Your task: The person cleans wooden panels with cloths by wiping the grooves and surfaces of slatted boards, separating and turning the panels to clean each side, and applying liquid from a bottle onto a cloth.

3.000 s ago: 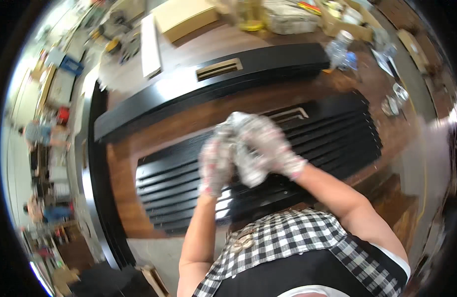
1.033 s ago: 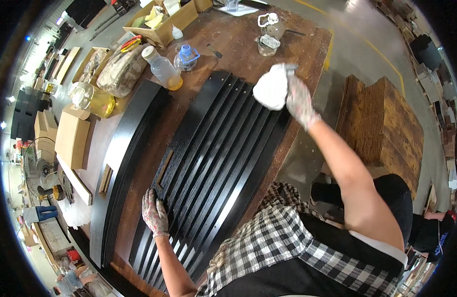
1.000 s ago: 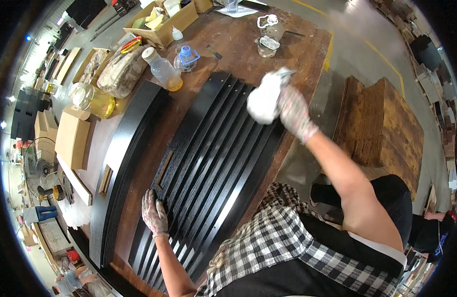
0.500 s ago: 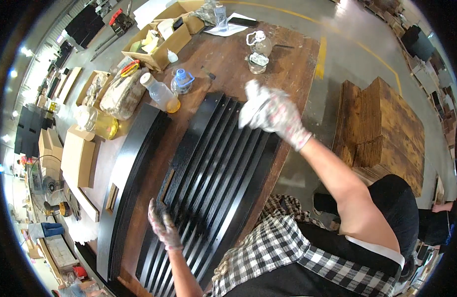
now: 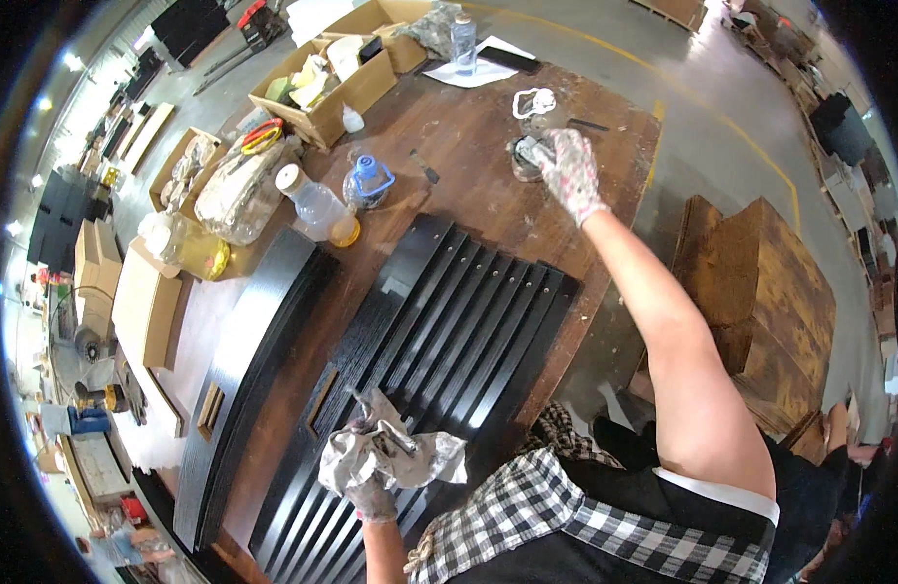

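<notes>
White cloth (image 5: 402, 461) over left hand (image 5: 374, 498) (fingers unclear), right hand (image 5: 572, 173) part-hiding container (image 5: 524, 171)

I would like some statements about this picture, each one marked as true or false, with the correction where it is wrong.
1. The left hand holds a crumpled white cloth. True.
2. The right hand rests on the black slats. False: the right hand is at a small jar; its exact grip is unclear.
3. Both hands are gloved. True.
4. The blue-handled jug lies on its side. False: the blue-handled jug stands upright on the brown table.
5. The checked apron is black and white. True.
</notes>
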Available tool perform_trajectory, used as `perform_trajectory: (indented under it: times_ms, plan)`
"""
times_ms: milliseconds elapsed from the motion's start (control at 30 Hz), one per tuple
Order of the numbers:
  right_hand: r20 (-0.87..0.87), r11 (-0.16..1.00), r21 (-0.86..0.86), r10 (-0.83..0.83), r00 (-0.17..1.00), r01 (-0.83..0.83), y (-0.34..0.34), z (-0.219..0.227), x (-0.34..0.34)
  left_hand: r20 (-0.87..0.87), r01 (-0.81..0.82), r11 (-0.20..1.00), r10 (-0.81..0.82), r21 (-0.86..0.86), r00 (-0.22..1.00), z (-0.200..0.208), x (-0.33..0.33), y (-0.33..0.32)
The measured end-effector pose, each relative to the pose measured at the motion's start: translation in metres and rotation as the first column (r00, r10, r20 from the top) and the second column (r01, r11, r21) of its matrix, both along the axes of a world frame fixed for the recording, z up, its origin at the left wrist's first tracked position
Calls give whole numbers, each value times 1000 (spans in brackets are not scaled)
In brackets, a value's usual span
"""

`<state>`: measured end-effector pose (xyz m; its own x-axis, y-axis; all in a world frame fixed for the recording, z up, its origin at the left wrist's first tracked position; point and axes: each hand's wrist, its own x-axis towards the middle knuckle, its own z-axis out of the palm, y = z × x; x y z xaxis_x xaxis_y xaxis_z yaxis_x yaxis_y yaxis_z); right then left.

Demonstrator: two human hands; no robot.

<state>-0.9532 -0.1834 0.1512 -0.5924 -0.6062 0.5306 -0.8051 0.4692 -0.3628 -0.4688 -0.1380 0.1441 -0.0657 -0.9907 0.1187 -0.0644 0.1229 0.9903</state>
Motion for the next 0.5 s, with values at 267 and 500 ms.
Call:
perform_trajectory:
  times_ms: [267,500]
  plan:
    - [160,989,-113,116,980,-99,18,-6,0,315,106,989,-69,-101,947,-12,14,15]
    - [365,948,-314,162,917,-42,174,-54,127,309,495,869,-473,9,825,-4,12,34]
